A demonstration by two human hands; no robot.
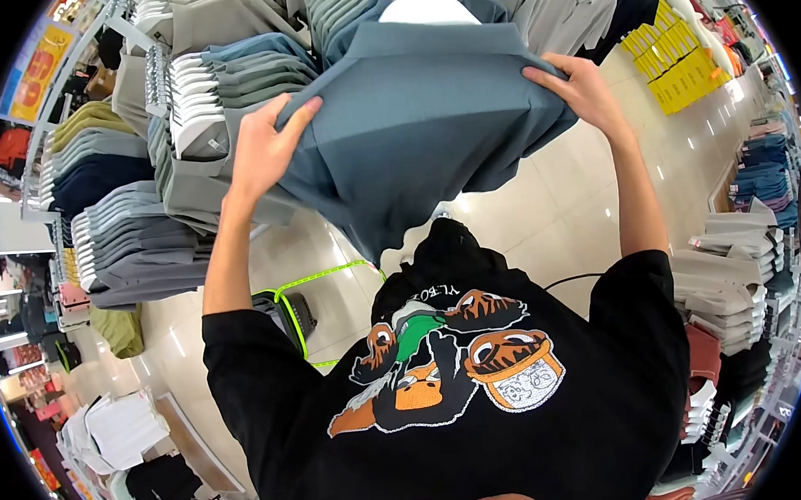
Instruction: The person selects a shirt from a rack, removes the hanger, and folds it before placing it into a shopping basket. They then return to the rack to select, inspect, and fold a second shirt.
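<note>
A blue-grey collared shirt [420, 113] is spread out in front of me, its lower part hanging in folds. My left hand [264, 144] pinches its left shoulder, thumb on top and fingers tucked under the cloth. At the other shoulder, my right hand [582, 91] grips the fabric the same way. Just beyond the shirt's top edge shows a white hanger [429, 9], partly hidden by the cloth.
Racks of grey and green shirts [265, 76] on white hangers stand close on the left and ahead. A green-trimmed basket [291, 319] is on the tiled floor [331, 299] below. Yellow packs [676, 63] hang at right; folded clothes [723, 269] fill the right shelves.
</note>
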